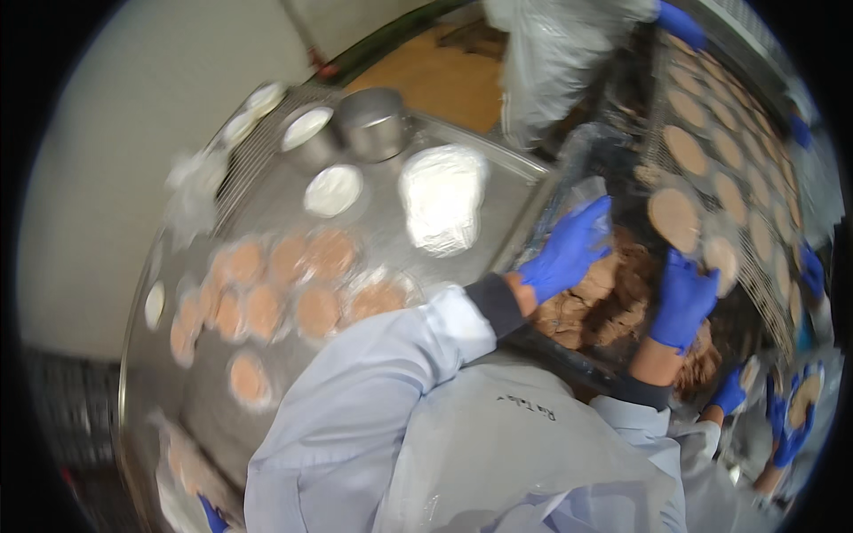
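My left hand (573,247), in a blue glove, is closed on a piece of clear plastic film (588,190) over a dark tub. Below it lies a mass of brown ground meat mixture (577,311), partly covered by my hand and sleeve. My right hand (685,302), also gloved in blue, is at the tub's right side. Its fingers close on the lower edge of a pale round patty (722,259), beside the mesh rack (745,298). A larger round patty (673,219) lies just beyond that hand, on the rack's near edge.
Film-wrapped patties (265,310) lie on the steel table (426,142) at left. Stacked white film sheets (442,197), a white disc (333,190) and a metal pot (373,124) stand farther back. Co-workers' gloved hands (730,391) work at right; another person (569,53) stands opposite.
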The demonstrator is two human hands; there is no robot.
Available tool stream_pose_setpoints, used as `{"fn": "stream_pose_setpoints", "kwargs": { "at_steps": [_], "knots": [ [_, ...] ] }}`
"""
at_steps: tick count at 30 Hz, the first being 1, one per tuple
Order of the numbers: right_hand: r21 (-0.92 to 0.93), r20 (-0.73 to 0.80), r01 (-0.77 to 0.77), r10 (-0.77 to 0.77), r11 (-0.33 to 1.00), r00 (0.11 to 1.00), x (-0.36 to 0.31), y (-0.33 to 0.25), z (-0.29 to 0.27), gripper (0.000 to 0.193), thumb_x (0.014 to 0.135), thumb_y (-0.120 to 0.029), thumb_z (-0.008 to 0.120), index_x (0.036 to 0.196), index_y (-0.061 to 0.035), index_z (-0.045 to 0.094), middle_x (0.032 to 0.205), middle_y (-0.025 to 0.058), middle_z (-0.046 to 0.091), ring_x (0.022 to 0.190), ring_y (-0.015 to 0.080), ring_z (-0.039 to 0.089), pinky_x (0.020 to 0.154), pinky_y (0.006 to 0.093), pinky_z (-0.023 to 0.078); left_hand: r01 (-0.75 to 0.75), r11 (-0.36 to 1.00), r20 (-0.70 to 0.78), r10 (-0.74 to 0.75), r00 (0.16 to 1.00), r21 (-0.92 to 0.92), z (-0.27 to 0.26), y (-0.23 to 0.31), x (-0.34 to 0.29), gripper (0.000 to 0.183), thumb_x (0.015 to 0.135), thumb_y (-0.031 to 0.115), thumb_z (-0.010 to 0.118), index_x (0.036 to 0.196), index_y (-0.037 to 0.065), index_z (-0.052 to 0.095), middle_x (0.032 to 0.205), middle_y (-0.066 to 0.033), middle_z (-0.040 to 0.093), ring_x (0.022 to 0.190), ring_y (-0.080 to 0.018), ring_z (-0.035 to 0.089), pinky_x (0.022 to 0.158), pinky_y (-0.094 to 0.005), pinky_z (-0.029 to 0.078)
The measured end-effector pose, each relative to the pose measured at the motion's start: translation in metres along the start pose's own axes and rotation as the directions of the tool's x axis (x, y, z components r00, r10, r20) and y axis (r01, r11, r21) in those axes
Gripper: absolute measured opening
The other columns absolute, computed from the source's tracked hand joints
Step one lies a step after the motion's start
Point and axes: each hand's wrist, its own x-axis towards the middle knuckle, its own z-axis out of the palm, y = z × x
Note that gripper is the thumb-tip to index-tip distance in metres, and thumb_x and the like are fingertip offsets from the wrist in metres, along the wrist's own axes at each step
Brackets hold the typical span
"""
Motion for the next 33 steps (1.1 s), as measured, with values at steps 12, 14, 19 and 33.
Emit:
{"fn": "stream_pose_setpoints", "kwargs": {
  "at_steps": [12, 14, 19, 33],
  "knots": [
    [-0.296, 0.165, 0.247, -0.206, 0.923, 0.965, -0.022, -0.043, 0.035, 0.034, 0.090, -0.027, 0.040, 0.113, -0.0031, 0.041, 0.115, 0.0146, 0.050, 0.102, 0.0295, 0.052, 0.081, 0.0438, 0.044, 0.222, 0.971, -0.049, -0.227, 0.973, -0.087, -0.005, -0.045, 0.054, 0.043, 0.088, 0.027, 0.047, 0.121, 0.002, 0.039, 0.123, -0.0163, 0.044, 0.112, -0.0304, 0.045, 0.095, -0.0450, 0.038],
    [-0.194, 0.193, 0.050, -0.012, 0.980, 0.981, -0.010, -0.048, 0.036, 0.036, 0.089, -0.028, 0.042, 0.113, -0.0023, 0.041, 0.116, 0.0155, 0.050, 0.103, 0.0313, 0.052, 0.083, 0.0459, 0.043, 0.224, 0.967, -0.029, -0.229, 0.973, -0.120, -0.002, -0.035, 0.052, 0.044, 0.087, 0.033, 0.048, 0.120, 0.004, 0.041, 0.122, -0.0147, 0.045, 0.111, -0.0300, 0.046, 0.094, -0.0453, 0.038],
    [-0.066, 0.286, -0.301, 0.308, 0.951, 0.908, -0.026, -0.050, 0.015, 0.043, 0.086, -0.030, 0.046, 0.116, -0.0002, 0.040, 0.119, 0.0172, 0.047, 0.110, 0.0341, 0.047, 0.088, 0.0504, 0.041, 0.216, 0.954, 0.132, -0.191, 0.973, -0.209, 0.008, -0.015, 0.060, 0.048, 0.084, 0.042, 0.051, 0.117, 0.007, 0.043, 0.118, -0.0115, 0.049, 0.109, -0.0281, 0.047, 0.094, -0.0452, 0.037],
    [0.107, 0.328, -0.257, 0.210, 0.960, 0.921, 0.020, -0.041, -0.037, 0.057, 0.086, -0.046, 0.033, 0.123, -0.0017, 0.038, 0.125, 0.0179, 0.041, 0.115, 0.0331, 0.040, 0.097, 0.0489, 0.032, 0.061, 0.997, 0.098, -0.057, 0.994, -0.036, 0.050, -0.037, 0.060, 0.043, 0.086, 0.017, 0.048, 0.122, -0.004, 0.038, 0.121, -0.0173, 0.045, 0.114, -0.0268, 0.043, 0.098, -0.0387, 0.035]
  ]
}}
